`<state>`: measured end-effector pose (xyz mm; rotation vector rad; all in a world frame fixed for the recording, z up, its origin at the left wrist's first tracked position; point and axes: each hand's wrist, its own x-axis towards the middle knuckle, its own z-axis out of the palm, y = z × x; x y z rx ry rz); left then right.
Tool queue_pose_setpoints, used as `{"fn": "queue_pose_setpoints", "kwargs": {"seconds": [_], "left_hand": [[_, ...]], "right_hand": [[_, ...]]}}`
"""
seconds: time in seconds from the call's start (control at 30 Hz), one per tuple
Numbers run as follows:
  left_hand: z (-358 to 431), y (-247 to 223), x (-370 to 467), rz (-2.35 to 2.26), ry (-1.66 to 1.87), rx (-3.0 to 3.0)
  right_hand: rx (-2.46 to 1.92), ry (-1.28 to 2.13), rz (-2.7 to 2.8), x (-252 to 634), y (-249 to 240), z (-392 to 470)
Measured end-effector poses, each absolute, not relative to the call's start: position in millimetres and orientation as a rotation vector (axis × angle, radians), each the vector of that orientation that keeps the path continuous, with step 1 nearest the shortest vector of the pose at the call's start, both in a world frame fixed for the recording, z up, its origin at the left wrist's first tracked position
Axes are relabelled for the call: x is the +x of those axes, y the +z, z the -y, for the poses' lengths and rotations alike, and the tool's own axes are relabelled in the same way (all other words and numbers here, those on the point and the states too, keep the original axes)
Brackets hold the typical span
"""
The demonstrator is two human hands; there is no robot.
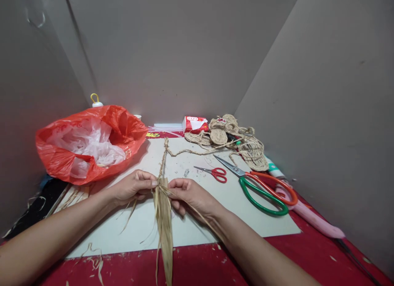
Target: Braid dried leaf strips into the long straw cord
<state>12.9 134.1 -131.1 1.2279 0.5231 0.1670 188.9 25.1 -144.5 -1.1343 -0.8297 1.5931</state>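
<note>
A thin braided cord (162, 165) of dried plant fibre runs down the white board (200, 195) to my hands. My left hand (138, 186) is closed, thumb and fingers pinching the lower end of the braid. On the other side my right hand (191, 197) is closed on a dried straw strip that trails back along my right wrist. Between the hands, a wide dried leaf strip (164, 232) hangs toward me over the board's near edge, with narrower strands beside it. The far end of the cord bends right toward several coiled bundles of similar cord (218, 136).
A red plastic bag (61, 165) holding white plastic sits left. Small red scissors (218, 175) and large scissors with green and orange handles (264, 200) lie right, near a pink tool (320, 220). A red tissue pack (195, 124) stands behind. Grey walls surround the red table (215, 261).
</note>
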Motion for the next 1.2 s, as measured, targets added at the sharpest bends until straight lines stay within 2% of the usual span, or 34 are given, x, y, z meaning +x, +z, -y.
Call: {"fn": "queue_pose_setpoints", "kwargs": {"seconds": [0.47, 0.73, 1.2], "left_hand": [[-121, -123, 17, -0.655, 0.319, 1.391], [-110, -126, 23, -0.594, 0.374, 1.500], [-109, -123, 23, -0.631, 0.375, 1.545]], "right_hand": [[-1.411, 1.170, 1.042, 181, -144, -23], [-1.471, 1.069, 1.205, 173, -146, -21], [-1.683, 0.550, 1.497, 170, -146, -16]]}}
